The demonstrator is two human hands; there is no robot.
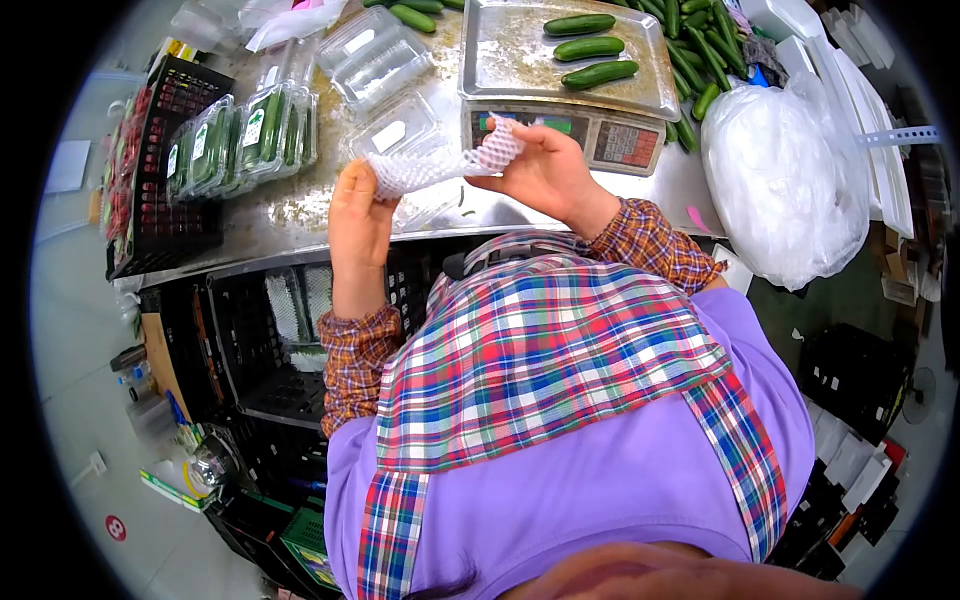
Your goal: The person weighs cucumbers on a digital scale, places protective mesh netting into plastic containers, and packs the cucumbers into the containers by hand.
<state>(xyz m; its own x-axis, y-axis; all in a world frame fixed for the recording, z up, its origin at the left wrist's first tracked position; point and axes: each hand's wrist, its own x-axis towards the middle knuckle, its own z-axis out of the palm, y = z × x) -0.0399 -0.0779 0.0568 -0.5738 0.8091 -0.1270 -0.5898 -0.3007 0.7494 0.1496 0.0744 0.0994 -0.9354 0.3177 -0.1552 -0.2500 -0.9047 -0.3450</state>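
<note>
A white foam net [425, 172] stretches between my two hands above the front of the metal table. My left hand [362, 208] pinches one end of it. The other end is gripped by my right hand [545, 172], its thumb and fingers closed on the mesh. Just beyond the net lies an open clear plastic container [393, 128], partly covered by it. Behind my right hand stands a weighing scale [622, 143] topped by a metal tray [490, 60]. On that tray rest three cucumbers [588, 48], side by side.
Packed cucumber boxes [268, 130] lean beside a black crate [190, 225] at left. More clear containers [370, 55] lie behind. Loose cucumbers [700, 45] are piled at the back right, near a bulging white plastic bag [785, 180]. Below the table edge sits another black crate [240, 340].
</note>
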